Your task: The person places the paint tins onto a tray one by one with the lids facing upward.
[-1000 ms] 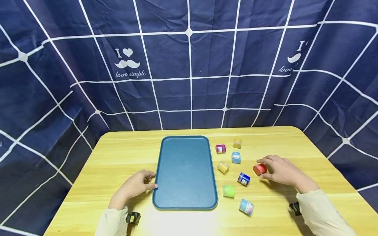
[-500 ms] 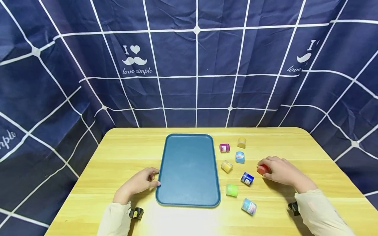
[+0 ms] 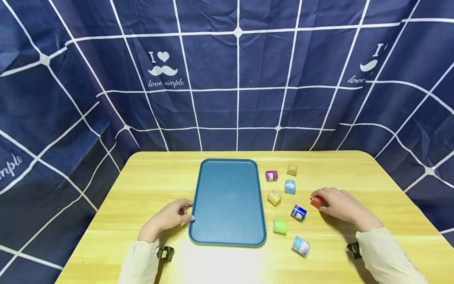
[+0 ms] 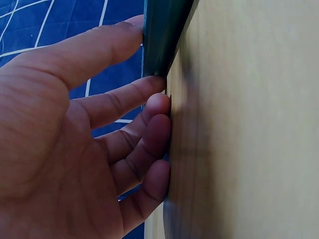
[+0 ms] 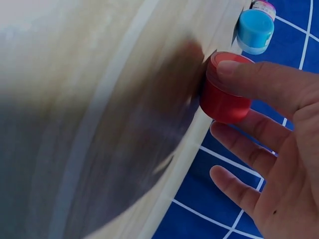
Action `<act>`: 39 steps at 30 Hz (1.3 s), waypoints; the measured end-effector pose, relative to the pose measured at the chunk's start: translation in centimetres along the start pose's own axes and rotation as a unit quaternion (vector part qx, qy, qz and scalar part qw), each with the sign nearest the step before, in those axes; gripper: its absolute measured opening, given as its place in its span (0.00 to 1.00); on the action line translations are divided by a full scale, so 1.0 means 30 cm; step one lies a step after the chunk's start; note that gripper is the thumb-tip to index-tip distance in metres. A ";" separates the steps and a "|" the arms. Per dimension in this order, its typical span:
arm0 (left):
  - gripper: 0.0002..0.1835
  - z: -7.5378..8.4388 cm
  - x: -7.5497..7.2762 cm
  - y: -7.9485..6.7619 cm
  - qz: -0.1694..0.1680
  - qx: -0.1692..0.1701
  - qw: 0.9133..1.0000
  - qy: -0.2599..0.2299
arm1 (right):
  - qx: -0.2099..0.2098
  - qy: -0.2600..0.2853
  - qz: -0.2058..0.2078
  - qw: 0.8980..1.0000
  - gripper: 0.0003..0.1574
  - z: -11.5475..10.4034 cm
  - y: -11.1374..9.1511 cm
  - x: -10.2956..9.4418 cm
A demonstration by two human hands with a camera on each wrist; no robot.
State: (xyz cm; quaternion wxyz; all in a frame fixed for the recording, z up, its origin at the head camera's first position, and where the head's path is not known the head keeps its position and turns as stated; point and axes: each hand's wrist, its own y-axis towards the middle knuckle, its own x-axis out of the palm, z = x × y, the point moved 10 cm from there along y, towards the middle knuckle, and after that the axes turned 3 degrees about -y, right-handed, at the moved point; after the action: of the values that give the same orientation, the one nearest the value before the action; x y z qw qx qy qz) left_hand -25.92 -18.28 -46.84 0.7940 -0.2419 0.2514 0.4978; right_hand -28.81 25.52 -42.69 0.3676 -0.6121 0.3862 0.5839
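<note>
"Where's the red jar [image 3: 316, 203]?"
"Right of the tray [image 3: 228, 201], well apart from it, pinched between thumb and fingers of the right hand [image 3: 340, 204], which partly cover it in the head view."
"Touching the tabletop [image 3: 152, 175]?"
"Can't tell."
"The left hand [image 3: 166, 219]?"
"Relaxed, fingers apart, thumb and index touching the tray's left rim; the other fingertips are hidden from above. Both sleeves [image 3: 140, 262] are cut off."

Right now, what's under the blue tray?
The wooden tabletop shows all around the tray, with the left hand touching its edge; whatever lies directly beneath is covered.
</note>
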 end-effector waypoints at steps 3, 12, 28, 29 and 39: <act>0.27 0.002 0.000 0.004 0.001 0.000 1.000 -0.003 | 0.003 -0.006 0.005 1.000 0.24 0.005 0.001 -0.008; 0.29 -0.003 0.001 0.001 -0.001 -0.004 1.000 -0.004 | 0.001 0.003 0.013 1.000 0.24 0.012 -0.005 -0.014; 0.28 -0.001 -0.002 -0.003 -0.002 -0.006 1.000 0.001 | -0.020 0.037 0.093 0.995 0.23 -0.016 -0.015 -0.143; 0.28 -0.001 -0.002 -0.004 -0.002 -0.008 1.000 0.001 | -0.024 0.037 0.099 0.994 0.22 -0.023 -0.015 -0.150; 0.28 0.000 -0.005 -0.006 0.004 -0.020 1.000 0.005 | -0.067 0.012 0.182 0.981 0.21 -0.105 -0.012 -0.235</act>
State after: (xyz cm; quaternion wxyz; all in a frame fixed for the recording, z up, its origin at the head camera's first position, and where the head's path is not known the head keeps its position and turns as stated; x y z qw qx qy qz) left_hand -25.80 -18.46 -46.72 0.7857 -0.2589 0.2465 0.5049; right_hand -27.26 23.15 -35.51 0.2090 -0.5621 0.4554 0.6580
